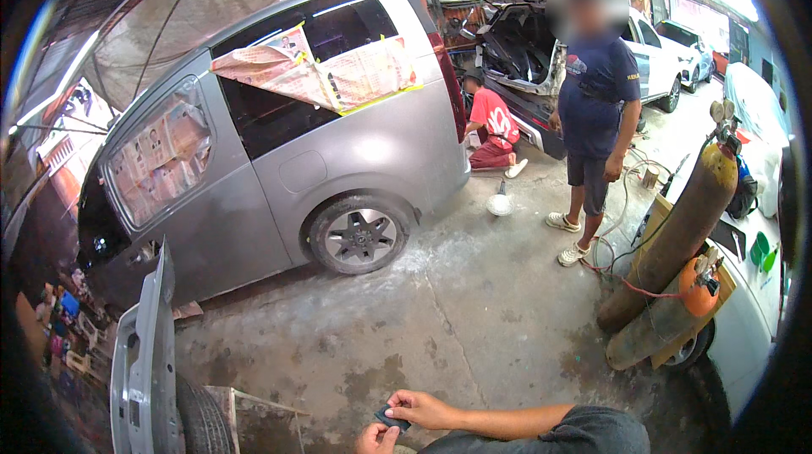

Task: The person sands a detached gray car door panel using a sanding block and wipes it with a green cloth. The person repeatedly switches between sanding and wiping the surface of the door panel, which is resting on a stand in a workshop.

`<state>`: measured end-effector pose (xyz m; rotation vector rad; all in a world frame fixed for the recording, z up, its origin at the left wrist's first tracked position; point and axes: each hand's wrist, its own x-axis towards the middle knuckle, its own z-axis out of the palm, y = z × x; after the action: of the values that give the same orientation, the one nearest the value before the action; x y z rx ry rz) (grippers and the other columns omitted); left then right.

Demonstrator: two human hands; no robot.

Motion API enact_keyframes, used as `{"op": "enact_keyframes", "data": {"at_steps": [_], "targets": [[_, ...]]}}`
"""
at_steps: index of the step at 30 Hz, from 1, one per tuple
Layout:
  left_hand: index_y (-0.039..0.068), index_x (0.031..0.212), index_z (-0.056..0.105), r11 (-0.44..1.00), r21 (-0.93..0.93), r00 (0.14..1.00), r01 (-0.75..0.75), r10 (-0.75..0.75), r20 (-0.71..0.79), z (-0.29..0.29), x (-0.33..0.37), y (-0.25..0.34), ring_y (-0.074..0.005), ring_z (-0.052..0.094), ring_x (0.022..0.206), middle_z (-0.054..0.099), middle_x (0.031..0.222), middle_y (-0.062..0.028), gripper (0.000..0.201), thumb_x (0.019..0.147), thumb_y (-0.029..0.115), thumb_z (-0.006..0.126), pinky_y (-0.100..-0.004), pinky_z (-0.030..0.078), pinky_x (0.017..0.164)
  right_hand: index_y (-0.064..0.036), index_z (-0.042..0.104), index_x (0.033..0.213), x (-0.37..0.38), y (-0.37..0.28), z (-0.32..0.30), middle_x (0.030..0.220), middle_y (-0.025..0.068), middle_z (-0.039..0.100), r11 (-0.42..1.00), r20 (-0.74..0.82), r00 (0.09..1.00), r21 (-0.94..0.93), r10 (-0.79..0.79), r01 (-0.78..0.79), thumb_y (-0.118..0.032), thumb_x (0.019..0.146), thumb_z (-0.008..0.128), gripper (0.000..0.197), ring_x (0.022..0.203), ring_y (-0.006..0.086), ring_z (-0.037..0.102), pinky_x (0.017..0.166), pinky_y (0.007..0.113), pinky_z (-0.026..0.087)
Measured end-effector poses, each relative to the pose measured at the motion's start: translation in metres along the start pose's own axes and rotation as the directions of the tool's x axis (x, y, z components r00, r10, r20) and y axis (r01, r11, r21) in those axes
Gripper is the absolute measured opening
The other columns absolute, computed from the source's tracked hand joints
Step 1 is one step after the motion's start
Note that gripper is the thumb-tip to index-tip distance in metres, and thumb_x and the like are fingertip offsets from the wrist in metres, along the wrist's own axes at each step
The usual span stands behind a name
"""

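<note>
A small, dark, flat piece (402, 425), which looks like folded sandpaper, is held low in the picture in front of my body. My right hand (427, 410) pinches it from above with thumb and fingers. At its lower left side, my left hand (375, 440) grips it too, partly cut off by the lower edge. To the left of my hands stands a grey vehicle panel (139, 361), upright beside a tire (203, 416). The grey van (279, 175) farther off has paper and tape over its windows; neither hand touches it.
A person in dark clothes (592, 99) stands at right on the concrete floor (338, 327). Another in a red shirt (493, 120) crouches behind the van near an opened white car (516, 39). Two gas cylinders (668, 242) lean at right, with hoses on the floor.
</note>
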<state>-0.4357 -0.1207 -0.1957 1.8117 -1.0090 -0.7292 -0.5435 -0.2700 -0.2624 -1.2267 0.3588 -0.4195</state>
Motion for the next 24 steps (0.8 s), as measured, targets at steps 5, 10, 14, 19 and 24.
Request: {"op": "enact_keyframes", "data": {"at_steps": [5,10,14,19,24], "targets": [[0.0,0.095,0.063,0.999,0.043,1.0,0.01,-0.01,-0.013,0.001,0.003,-0.007,-0.0184,0.055,0.075,0.061,0.079,-0.0116,0.025,0.1,0.024,0.066,-0.0358,0.049,0.073,-0.002,0.063,0.115,-0.001,-0.007,0.003,0.099,-0.0002,0.065,1.0,0.004,1.0,-0.013,0.026,-0.026,-0.025,0.103,0.067,0.027,0.091,0.0071,0.058,0.079,0.026,0.048],[-0.001,0.096,0.063,1.0,0.006,1.0,0.021,-0.021,-0.015,0.002,0.003,-0.009,-0.0196,0.056,0.076,0.062,0.081,-0.0146,0.026,0.1,0.025,0.065,-0.0369,0.049,0.074,-0.0034,0.065,0.117,-0.002,-0.015,0.003,0.098,-0.003,0.064,0.997,0.058,0.997,0.057,0.049,-0.052,-0.026,0.104,0.066,0.026,0.092,0.0059,0.055,0.081,0.025,0.047],[-0.001,0.102,0.065,0.998,-0.03,0.999,0.046,-0.047,-0.017,0.0,0.002,0.01,-0.0185,0.061,0.08,0.066,0.084,-0.012,0.024,0.1,0.023,0.067,-0.0353,0.051,0.076,-0.0029,0.067,0.114,0.002,-0.005,0.0,0.097,-0.0022,0.065,1.0,0.078,0.997,-0.001,-0.015,0.015,-0.028,0.104,0.066,0.027,0.092,0.0065,0.056,0.081,0.025,0.047],[0.001,0.106,0.068,0.978,-0.2,0.992,0.058,-0.078,-0.096,-0.005,0.004,-0.022,-0.0139,0.065,0.083,0.068,0.087,-0.0052,0.02,0.1,0.02,0.069,-0.0298,0.054,0.074,-0.0035,0.069,0.11,-0.002,-0.024,0.0,0.094,-0.0009,0.066,0.955,0.056,0.998,-0.296,0.015,0.002,-0.026,0.102,0.068,0.024,0.089,0.0082,0.057,0.08,0.027,0.048],[0.002,0.102,0.067,0.977,-0.201,0.996,0.066,-0.075,-0.039,-0.007,0.005,-0.027,-0.0118,0.064,0.077,0.067,0.085,-0.0032,0.017,0.1,0.018,0.068,-0.0277,0.053,0.069,-0.0033,0.069,0.109,-0.006,-0.028,0.004,0.095,-0.0003,0.067,0.935,0.095,0.995,-0.35,-0.017,0.049,-0.025,0.101,0.07,0.023,0.089,0.0084,0.058,0.08,0.027,0.049]]}}
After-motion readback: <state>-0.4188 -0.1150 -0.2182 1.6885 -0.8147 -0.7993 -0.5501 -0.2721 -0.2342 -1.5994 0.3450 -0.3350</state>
